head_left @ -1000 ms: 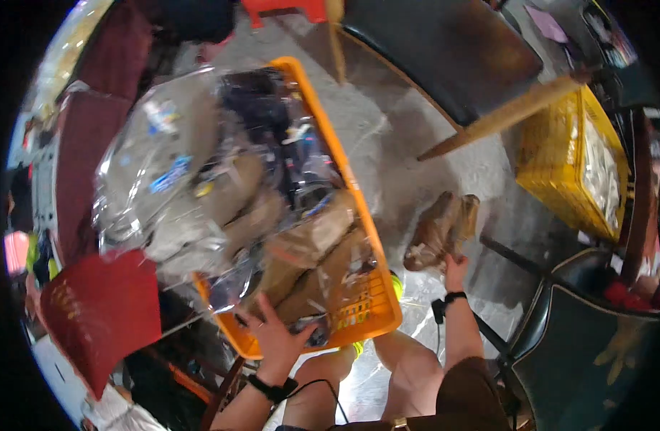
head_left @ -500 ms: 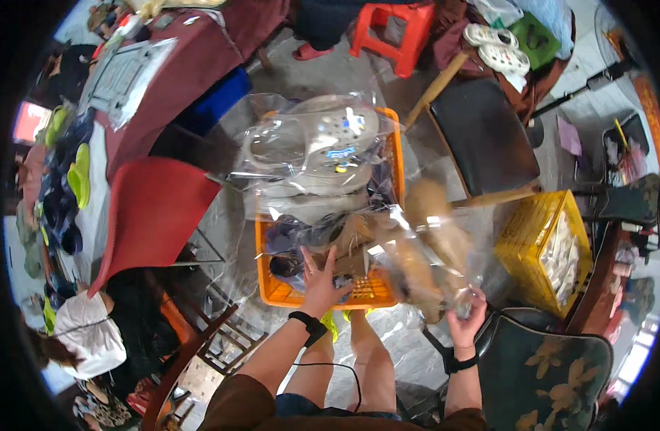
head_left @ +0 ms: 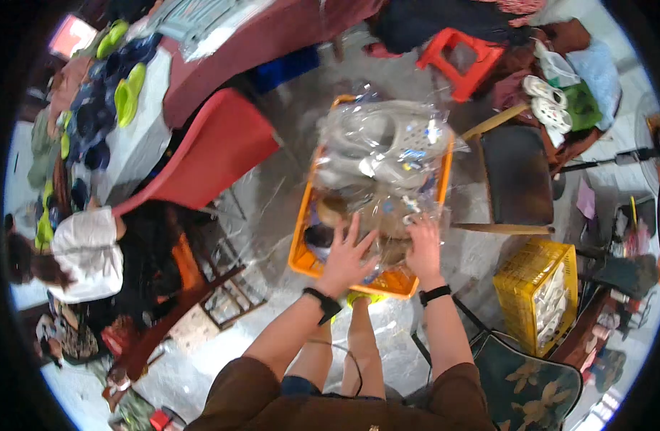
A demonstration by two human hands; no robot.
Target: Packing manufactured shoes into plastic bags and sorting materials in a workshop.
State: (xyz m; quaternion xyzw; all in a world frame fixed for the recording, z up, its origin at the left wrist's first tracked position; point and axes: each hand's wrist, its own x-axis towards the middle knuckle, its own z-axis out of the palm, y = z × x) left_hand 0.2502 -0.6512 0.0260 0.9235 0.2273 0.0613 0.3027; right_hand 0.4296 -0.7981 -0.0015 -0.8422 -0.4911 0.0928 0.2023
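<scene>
An orange plastic crate (head_left: 299,253) holds clogs in clear plastic bags. Grey clogs (head_left: 387,136) with colourful charms lie bagged at its far end. Closer to me is a bag of brown clogs (head_left: 387,219), blurred and glossy. My left hand (head_left: 344,260) is open, fingers spread over the left edge of that bag and some dark clogs (head_left: 319,235). At the bag's right side, my right hand (head_left: 425,250) has its fingers bent against the plastic and appears to grip it.
A red chair (head_left: 208,154) stands left of the crate, a black-seated chair (head_left: 517,176) to its right. A yellow crate (head_left: 520,294) with white contents is farther right, near a flowered chair (head_left: 531,381). A red stool (head_left: 463,61) stands beyond. A person (head_left: 86,255) sits at left.
The bag of brown clogs has moved left, from beyond the crate's right side into its near part, with my right hand. My view has shifted. My left hand stays spread over the crate.
</scene>
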